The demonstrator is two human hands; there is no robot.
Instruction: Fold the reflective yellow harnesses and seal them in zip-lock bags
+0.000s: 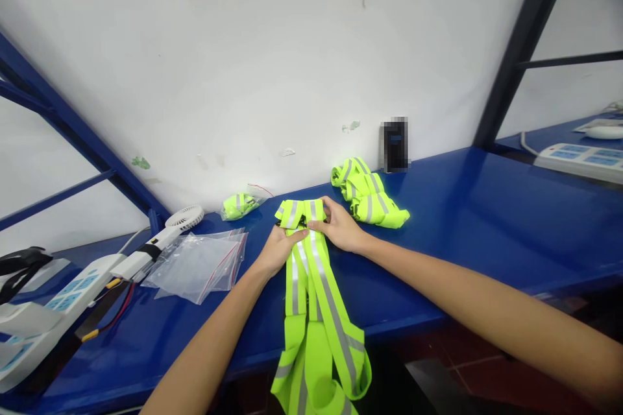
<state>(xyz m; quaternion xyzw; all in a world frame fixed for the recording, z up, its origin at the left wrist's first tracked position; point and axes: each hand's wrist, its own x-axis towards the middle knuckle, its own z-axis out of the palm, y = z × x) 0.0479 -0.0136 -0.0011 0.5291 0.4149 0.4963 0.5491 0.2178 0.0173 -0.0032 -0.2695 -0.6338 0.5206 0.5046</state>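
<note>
Both my hands grip a neon-yellow reflective strap harness (321, 285) with grey stripes. Its far end is folded over at my fingers, and its long straps run toward me and hang over the table's front edge. My left hand (283, 248) pinches the folded end from the left, thumb on top. From the right, my right hand (338, 225) closes on the same fold, thumb and fingers around it. Rolled neon-yellow harnesses (372, 194) lie in a row just beyond my right hand. A bagged neon-yellow harness (238, 205) rests by the wall.
Clear zip bags (199, 262) lie stacked left of my left hand. Beside them are a white handheld fan (182, 219) and a long white power strip (73, 301) with cables. A black pixelated object (395, 144) leans on the wall. Blue table (467, 227) extends right, toward another power strip (584, 161).
</note>
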